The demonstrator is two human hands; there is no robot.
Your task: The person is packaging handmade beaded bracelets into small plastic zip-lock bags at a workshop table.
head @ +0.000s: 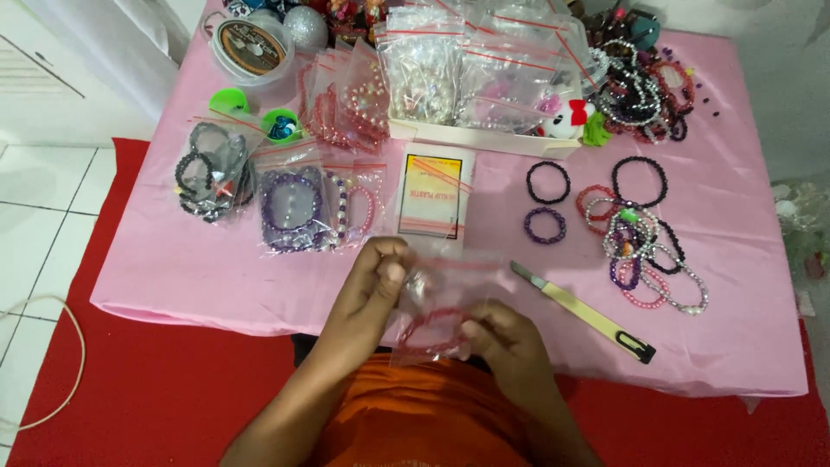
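Both hands hold a small clear plastic zip bag with a red seal strip (pixel 437 307) just above the near edge of the bench (pixel 216 277), which is covered in a pink cloth. The left hand (pixel 373 285) pinches the bag's upper left corner between thumb and fingers; the right hand (pixel 506 333) pinches its lower right side. Inside the bag lies a red beaded bracelet (pixel 430 329).

The bag looks light, thin and floppy, probably slippery between the fingers, so the firmer sealed top and the corners seem the best places to grip. The bracelet likely slides about inside and sags to the lowest side.

Just beyond the hands lie a flat pack of clear bags with a yellow card (pixel 435 192), bagged purple bracelets (pixel 294 212), loose bead bracelets (pixel 644 242) and a cream-handled craft knife (pixel 581 310).
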